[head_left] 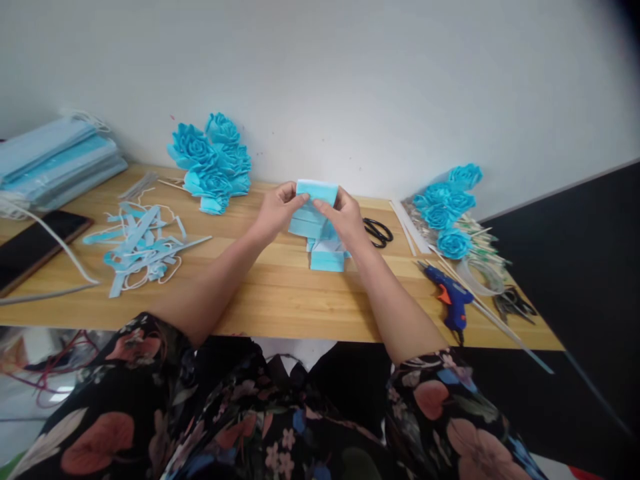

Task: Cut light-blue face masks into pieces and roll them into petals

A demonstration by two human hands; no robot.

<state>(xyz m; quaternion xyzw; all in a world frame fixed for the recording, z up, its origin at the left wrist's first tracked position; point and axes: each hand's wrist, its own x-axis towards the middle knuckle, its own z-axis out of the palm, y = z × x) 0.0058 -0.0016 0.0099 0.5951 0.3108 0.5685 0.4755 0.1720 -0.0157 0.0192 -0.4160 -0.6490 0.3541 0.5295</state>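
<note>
My left hand (277,211) and my right hand (343,215) are both closed on a folded light-blue strip of mask fabric (317,192), pinching its top edge from either side just above the wooden table (280,293). The strip hangs down in pleats to a small pile of cut blue fabric pieces (327,256) lying on the table under my hands. Black scissors (378,231) lie just right of my right hand.
A cluster of blue fabric roses (213,162) leans on the wall at back left. More roses (447,208) with wooden sticks sit at right, beside a blue glue gun (452,297). Cut strips and ear loops (141,246), a stack of masks (55,160) and a phone (35,245) lie left.
</note>
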